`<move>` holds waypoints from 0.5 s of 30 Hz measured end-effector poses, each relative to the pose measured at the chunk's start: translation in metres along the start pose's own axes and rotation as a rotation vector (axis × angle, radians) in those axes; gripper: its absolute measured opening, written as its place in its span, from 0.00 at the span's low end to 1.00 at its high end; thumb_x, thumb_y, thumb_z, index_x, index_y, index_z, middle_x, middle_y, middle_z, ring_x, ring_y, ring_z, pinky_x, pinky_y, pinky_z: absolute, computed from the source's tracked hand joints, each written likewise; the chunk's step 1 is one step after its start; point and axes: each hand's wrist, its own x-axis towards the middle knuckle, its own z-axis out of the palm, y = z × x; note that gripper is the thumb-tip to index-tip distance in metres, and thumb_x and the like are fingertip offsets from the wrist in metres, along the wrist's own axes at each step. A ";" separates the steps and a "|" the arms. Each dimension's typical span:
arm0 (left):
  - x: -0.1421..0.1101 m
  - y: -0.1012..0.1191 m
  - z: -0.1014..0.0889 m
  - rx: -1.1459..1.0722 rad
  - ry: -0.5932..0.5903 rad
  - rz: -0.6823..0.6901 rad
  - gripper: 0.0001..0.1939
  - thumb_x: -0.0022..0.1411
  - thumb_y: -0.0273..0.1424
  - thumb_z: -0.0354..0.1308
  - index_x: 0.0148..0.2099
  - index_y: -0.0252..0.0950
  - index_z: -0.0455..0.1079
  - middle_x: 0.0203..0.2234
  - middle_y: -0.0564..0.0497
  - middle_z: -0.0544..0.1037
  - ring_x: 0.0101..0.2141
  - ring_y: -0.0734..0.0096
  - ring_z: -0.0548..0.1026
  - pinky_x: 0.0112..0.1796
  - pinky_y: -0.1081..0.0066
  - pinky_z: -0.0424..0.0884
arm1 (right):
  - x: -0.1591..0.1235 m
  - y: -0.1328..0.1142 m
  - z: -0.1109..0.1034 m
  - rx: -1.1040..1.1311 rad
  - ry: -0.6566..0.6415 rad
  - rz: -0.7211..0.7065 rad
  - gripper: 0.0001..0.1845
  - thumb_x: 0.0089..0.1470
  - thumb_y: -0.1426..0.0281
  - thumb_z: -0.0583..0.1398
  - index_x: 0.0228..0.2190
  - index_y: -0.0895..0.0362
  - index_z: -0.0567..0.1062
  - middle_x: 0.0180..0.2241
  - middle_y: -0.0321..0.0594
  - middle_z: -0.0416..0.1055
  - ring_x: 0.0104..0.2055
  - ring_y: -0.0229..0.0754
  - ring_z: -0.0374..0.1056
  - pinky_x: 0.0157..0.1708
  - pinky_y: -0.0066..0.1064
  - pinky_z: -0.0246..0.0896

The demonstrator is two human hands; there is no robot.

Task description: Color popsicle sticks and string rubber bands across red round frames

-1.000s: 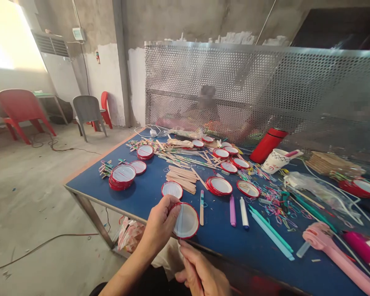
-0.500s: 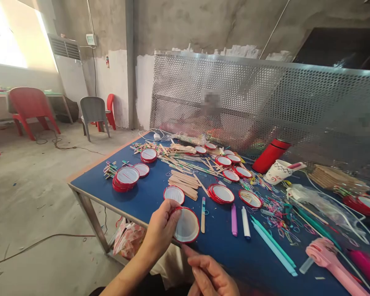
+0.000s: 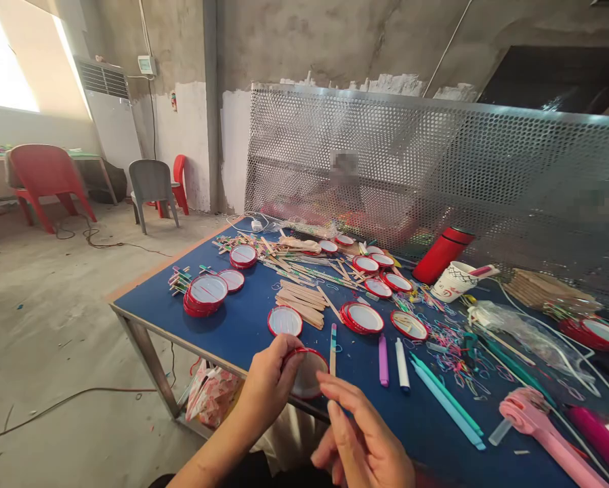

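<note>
My left hand [image 3: 271, 383] grips a round red-rimmed lid [image 3: 308, 374] by its left edge, thumb on the face. The lid is tilted over the table's front edge, its pale inside towards me. My right hand [image 3: 362, 434] is just to the right and below, holding nothing that I can see. Its index fingertip is at the lid's right rim; whether it touches I cannot tell. The thumb stands apart from the index finger. Just beyond the held lid lies another red-rimmed lid [image 3: 284, 320] with thin lines across it. A wooden stick with coloured bands [image 3: 333, 346] lies to the right.
Wooden sticks [image 3: 301, 301], stacked lids [image 3: 362, 317] and small rubber bands [image 3: 459, 356] cover much of the blue table [image 3: 253, 339]. Markers [image 3: 449, 403], a pink tool [image 3: 542, 434], a paper cup [image 3: 454, 281] and a red flask [image 3: 444, 254] lie rightward. A perforated metal panel [image 3: 385, 156] stands behind.
My right hand has risen from below the lid to its right rim, and its fingers have spread. The lid has tilted in my left hand, which keeps its grip.
</note>
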 end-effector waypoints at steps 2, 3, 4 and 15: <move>0.000 -0.001 0.001 0.001 -0.002 -0.001 0.05 0.63 0.33 0.54 0.35 0.41 0.70 0.28 0.53 0.80 0.29 0.68 0.76 0.32 0.73 0.70 | 0.007 -0.005 0.007 -0.010 -0.051 -0.070 0.19 0.57 0.51 0.64 0.36 0.52 0.83 0.51 0.49 0.78 0.15 0.33 0.68 0.14 0.27 0.65; 0.000 -0.001 0.001 -0.008 -0.005 -0.006 0.05 0.64 0.33 0.53 0.36 0.41 0.69 0.29 0.53 0.81 0.29 0.68 0.77 0.32 0.73 0.71 | 0.010 -0.006 0.010 -0.004 -0.077 -0.083 0.17 0.57 0.52 0.64 0.36 0.52 0.83 0.49 0.48 0.78 0.16 0.33 0.68 0.17 0.28 0.67; 0.000 -0.002 0.001 -0.016 -0.011 -0.010 0.05 0.64 0.33 0.53 0.36 0.41 0.69 0.29 0.53 0.82 0.30 0.68 0.78 0.33 0.73 0.72 | 0.012 -0.007 0.012 0.011 -0.097 -0.086 0.16 0.57 0.53 0.65 0.37 0.52 0.83 0.48 0.47 0.78 0.17 0.33 0.69 0.19 0.28 0.68; 0.001 0.001 -0.005 0.058 -0.059 0.009 0.03 0.61 0.30 0.51 0.37 0.41 0.66 0.29 0.52 0.81 0.29 0.69 0.77 0.31 0.73 0.70 | 0.014 -0.010 0.012 0.367 -0.181 0.196 0.20 0.50 0.55 0.70 0.40 0.54 0.81 0.52 0.48 0.76 0.18 0.30 0.69 0.13 0.22 0.56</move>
